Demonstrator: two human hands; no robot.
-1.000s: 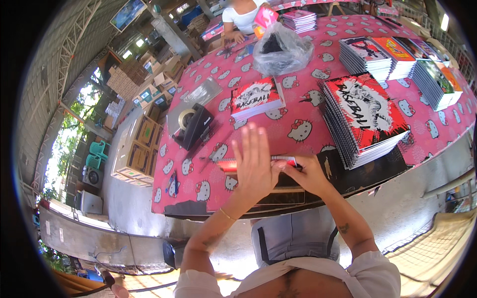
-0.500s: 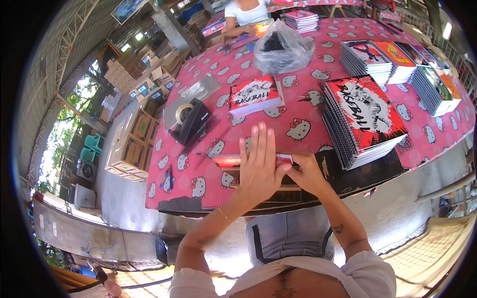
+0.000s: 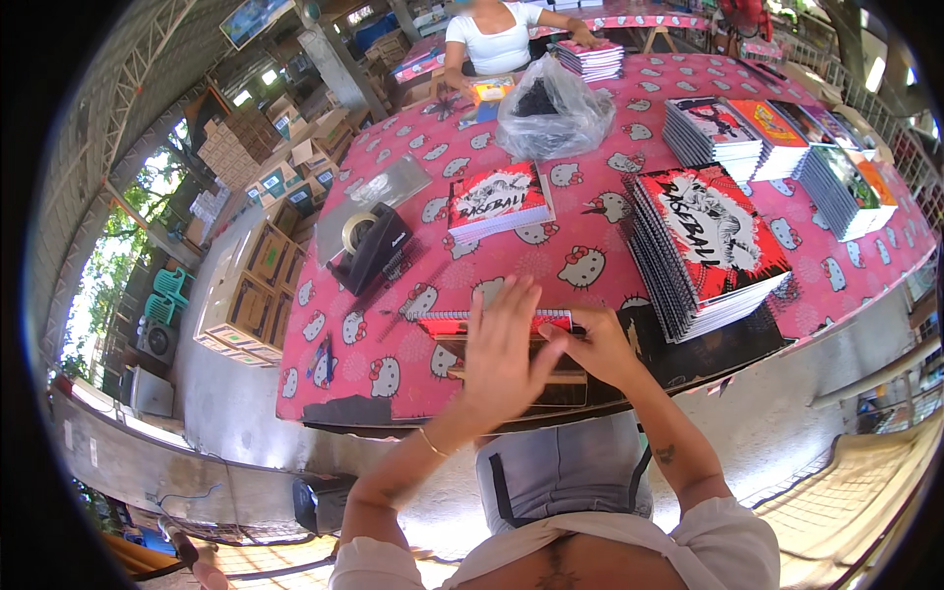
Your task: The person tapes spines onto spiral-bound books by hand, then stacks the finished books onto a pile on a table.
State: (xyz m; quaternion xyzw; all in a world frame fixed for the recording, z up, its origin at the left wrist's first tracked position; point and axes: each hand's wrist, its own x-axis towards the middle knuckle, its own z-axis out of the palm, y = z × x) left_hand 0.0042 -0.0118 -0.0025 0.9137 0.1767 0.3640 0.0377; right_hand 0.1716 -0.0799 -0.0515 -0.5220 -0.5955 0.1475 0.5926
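Note:
A spiral notebook with a red cover (image 3: 444, 323) is held near the front edge of the table, seen nearly edge-on with its wire spiral along the top. My left hand (image 3: 500, 359) lies across it with fingers stretched out, thumb apart. At its right end my right hand (image 3: 605, 346) grips the notebook, fingers partly hidden behind the left thumb. Below both hands is a dark, box-like piece with a tan edge (image 3: 565, 388); its kind is unclear. Ahead lies a small pile of red and white notebooks (image 3: 497, 202). A taller stack of the same notebooks (image 3: 710, 236) stands to the right.
On the left sits a black tape dispenser (image 3: 372, 248) beside clear plastic sheets (image 3: 388, 187). A plastic bag (image 3: 556, 113) with dark contents is farther back. More notebook stacks (image 3: 713, 138) occupy the far right. Across the pink-covered table (image 3: 413, 285), a person (image 3: 494, 41) touches notebooks.
The view has shifted slightly, showing more of the far side. My left hand has slid a little toward me along the notebook. The person opposite now has a hand on the far notebook stack.

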